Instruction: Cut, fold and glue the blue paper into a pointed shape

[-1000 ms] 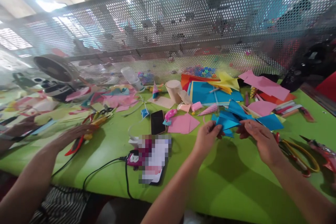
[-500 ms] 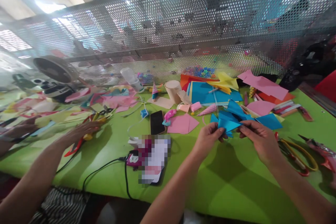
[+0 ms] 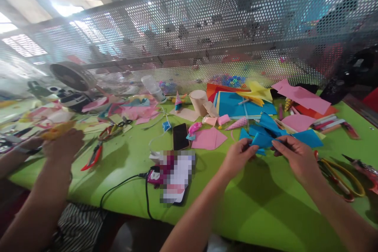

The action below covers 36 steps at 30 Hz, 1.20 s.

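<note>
A small folded piece of blue paper (image 3: 262,140) is pinched between my two hands, just above the green table. My left hand (image 3: 240,155) closes thumb and fingers on its left edge. On the right edge, the thumb and fingertips of my right hand (image 3: 293,153) grip the same piece. Other blue pieces (image 3: 308,138) lie right behind my hands, and their outlines partly merge with the held one. Pink paper squares (image 3: 206,138) are left of my left hand. Yellow-handled scissors (image 3: 342,173) rest beside my right wrist.
A co-worker's hand (image 3: 63,141) holds something yellow at the left. Red-handled pliers (image 3: 93,157), a black phone (image 3: 180,136) and a phone with a cable (image 3: 180,177) lie on the green table (image 3: 124,193). Behind stand a cardboard tube (image 3: 197,102) and a perforated metal screen (image 3: 183,39).
My hands stay on the blue paper, whose front flap has turned slightly. The co-worker's hand has left the pliers and moved left to a yellow thing. The view has shifted a little.
</note>
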Each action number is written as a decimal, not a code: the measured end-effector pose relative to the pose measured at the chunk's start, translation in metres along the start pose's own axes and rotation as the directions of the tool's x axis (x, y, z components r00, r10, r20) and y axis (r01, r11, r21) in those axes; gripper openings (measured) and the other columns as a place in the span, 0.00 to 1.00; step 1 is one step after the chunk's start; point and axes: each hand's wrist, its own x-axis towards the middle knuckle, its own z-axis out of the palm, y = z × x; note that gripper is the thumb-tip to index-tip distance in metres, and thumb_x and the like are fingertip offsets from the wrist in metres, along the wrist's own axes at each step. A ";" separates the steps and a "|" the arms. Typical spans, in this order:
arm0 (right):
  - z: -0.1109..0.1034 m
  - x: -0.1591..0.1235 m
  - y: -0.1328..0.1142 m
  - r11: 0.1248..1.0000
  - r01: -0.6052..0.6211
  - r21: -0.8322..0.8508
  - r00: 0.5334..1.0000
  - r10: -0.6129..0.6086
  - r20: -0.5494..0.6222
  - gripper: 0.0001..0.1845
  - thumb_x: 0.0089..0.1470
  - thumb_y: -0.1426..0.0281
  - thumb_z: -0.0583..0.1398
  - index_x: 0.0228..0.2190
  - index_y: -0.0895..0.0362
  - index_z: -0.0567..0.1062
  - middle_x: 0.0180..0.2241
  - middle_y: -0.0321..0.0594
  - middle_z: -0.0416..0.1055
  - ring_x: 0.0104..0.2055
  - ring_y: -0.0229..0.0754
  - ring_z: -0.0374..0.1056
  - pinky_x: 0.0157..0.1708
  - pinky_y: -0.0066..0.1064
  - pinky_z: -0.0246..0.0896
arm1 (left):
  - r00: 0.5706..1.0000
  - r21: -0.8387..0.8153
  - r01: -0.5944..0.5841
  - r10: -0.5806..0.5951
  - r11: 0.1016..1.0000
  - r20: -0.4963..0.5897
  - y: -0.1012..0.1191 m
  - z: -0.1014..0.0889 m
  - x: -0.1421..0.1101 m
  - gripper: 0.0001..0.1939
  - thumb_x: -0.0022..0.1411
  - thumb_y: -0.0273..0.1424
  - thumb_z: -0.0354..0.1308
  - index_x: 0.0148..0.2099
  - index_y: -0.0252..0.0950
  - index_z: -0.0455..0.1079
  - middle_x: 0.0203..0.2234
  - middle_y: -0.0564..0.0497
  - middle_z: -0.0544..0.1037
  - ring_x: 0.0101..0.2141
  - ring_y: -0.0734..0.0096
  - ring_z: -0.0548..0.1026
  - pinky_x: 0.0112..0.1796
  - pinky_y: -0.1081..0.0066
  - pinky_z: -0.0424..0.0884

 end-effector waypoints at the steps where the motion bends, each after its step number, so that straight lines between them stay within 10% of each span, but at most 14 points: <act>1: -0.001 0.001 0.000 1.000 -0.006 0.025 1.000 0.006 -0.018 0.20 0.51 0.48 0.72 0.31 0.51 0.81 0.29 0.36 0.77 0.31 0.43 0.71 0.36 0.38 0.68 | 1.000 0.005 0.012 -0.012 1.000 0.014 0.001 -0.002 0.000 0.23 0.64 0.53 0.62 0.37 0.36 0.71 0.24 0.52 0.75 0.25 0.72 0.71 0.30 0.71 0.66; 18: 0.004 -0.007 -0.004 0.995 0.053 -0.082 0.991 -0.043 0.125 0.21 0.57 0.50 0.69 0.26 0.52 0.77 0.24 0.34 0.71 0.28 0.39 0.65 0.30 0.34 0.62 | 0.997 -0.152 0.049 -0.040 0.987 0.061 0.007 0.000 -0.005 0.29 0.64 0.59 0.61 0.39 0.36 0.68 0.26 0.53 0.74 0.27 0.73 0.71 0.32 0.70 0.65; 25: 0.006 -0.009 0.000 0.997 0.064 0.040 0.990 -0.069 0.125 0.24 0.49 0.53 0.76 0.46 0.47 0.83 0.42 0.40 0.82 0.43 0.49 0.77 0.42 0.41 0.74 | 0.995 -0.249 0.096 -0.098 0.964 0.003 0.001 0.009 -0.006 0.31 0.62 0.62 0.61 0.35 0.38 0.62 0.23 0.58 0.65 0.24 0.77 0.62 0.28 0.72 0.57; 36: 0.004 -0.007 -0.002 0.995 0.095 -0.037 0.995 -0.094 0.031 0.18 0.47 0.50 0.75 0.34 0.47 0.85 0.34 0.38 0.82 0.36 0.49 0.76 0.39 0.43 0.73 | 0.994 -0.258 0.084 -0.062 0.963 0.094 0.004 0.008 -0.008 0.28 0.63 0.58 0.63 0.36 0.38 0.62 0.23 0.59 0.63 0.25 0.77 0.60 0.30 0.71 0.56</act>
